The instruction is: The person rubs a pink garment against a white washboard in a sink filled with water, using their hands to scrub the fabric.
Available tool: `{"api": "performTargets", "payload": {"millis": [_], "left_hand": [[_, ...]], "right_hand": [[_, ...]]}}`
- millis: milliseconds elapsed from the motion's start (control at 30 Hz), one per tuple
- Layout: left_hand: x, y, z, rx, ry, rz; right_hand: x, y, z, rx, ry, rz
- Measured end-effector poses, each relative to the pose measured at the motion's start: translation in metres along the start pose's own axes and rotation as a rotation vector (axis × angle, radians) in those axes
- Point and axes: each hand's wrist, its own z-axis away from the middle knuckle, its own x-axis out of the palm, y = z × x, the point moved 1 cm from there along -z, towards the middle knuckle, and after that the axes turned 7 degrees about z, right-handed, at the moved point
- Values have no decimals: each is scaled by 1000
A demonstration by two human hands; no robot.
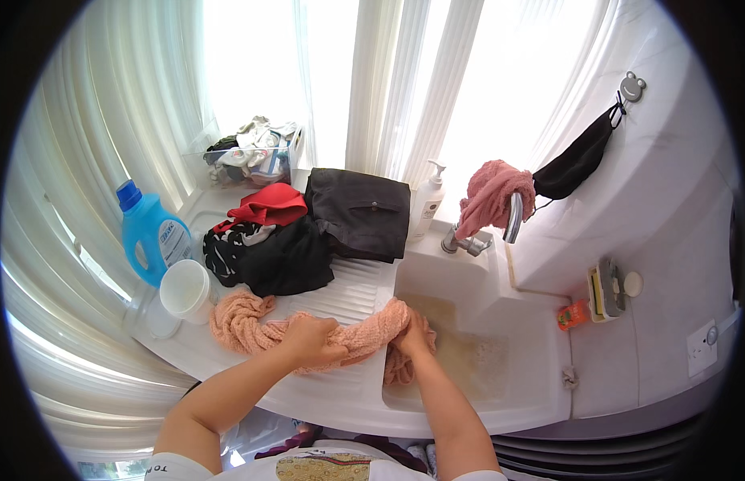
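Observation:
A peach-coloured textured towel (pixel 360 338) lies twisted lengthwise over the ridged washboard and across the sink's edge. Its bunched left end rests on the board, while the other end hangs into the sink basin (pixel 533 377), which holds cloudy water. My left hand (pixel 310 341) is closed around the towel's middle on the washboard. At the basin's left edge, my right hand (pixel 414 333) grips the towel near where it drops down; some of those fingers are hidden by the cloth.
Beyond the towel lie black clothes (pixel 292 256), a red cloth (pixel 270 206) and folded dark grey trousers (pixel 358 212). A blue detergent bottle (pixel 152 232) and a white tub (pixel 186 290) stand left. A pump bottle (pixel 427 204) and a tap (pixel 514 218) draped with a pink cloth (pixel 492 192) are behind the basin.

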Motion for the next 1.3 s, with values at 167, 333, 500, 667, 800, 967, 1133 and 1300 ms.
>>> {"api": "performTargets", "payload": {"millis": [167, 333, 500, 667, 800, 967, 1133, 1300], "left_hand": [[-37, -5, 35, -252, 356, 392], [-58, -11, 48, -277, 467, -69], [-12, 31, 52, -199, -28, -340], [-4, 44, 29, -152, -196, -291], [-30, 15, -22, -23, 315, -49], [-5, -41, -58, 356, 403, -177], [1, -21, 6, 218, 95, -108], [25, -43, -54, 52, 332, -268]], "right_hand": [[-54, -44, -10, 276, -158, -256], [-127, -115, -42, 252, -132, -309], [-151, -196, -60, 262, -120, -531], [-107, -175, -62, -236, -387, -510], [-69, -122, -65, -36, -260, -285], [-66, -162, -39, -219, -212, -248], [-96, -163, 4, -548, -20, -269], [-33, -146, -39, -388, 63, -102]]}}
